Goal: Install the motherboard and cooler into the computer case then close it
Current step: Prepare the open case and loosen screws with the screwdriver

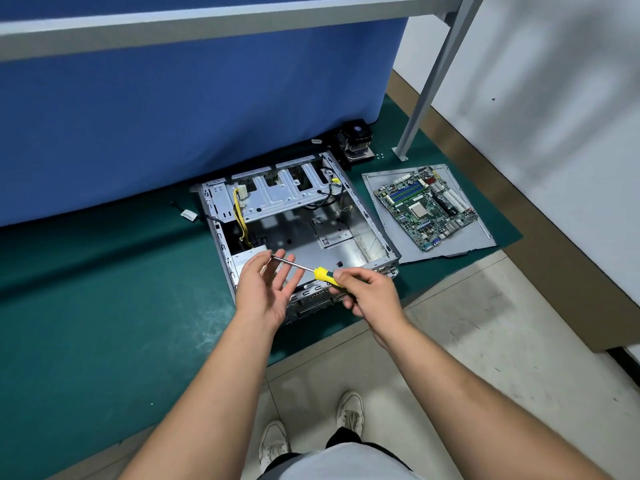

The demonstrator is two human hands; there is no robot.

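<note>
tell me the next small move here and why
Probably set the screwdriver down and reach for the motherboard. The case lies open with its floor bare, the board lies on the side panel to its right, and the right hand grips the tool while the left hand is open.

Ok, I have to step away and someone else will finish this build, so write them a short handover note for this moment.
Right hand grips the screwdriver by its yellow handle; left hand is open, fingers by the shaft tip.
Case lies open and empty of a board on the green mat.
Motherboard rests on the side panel, right of the case.
Cooler stands behind the case, near the blue screen.
Done: nothing fitted yet.
Left: seat and screw the board, mount the cooler, close the panel.
</note>
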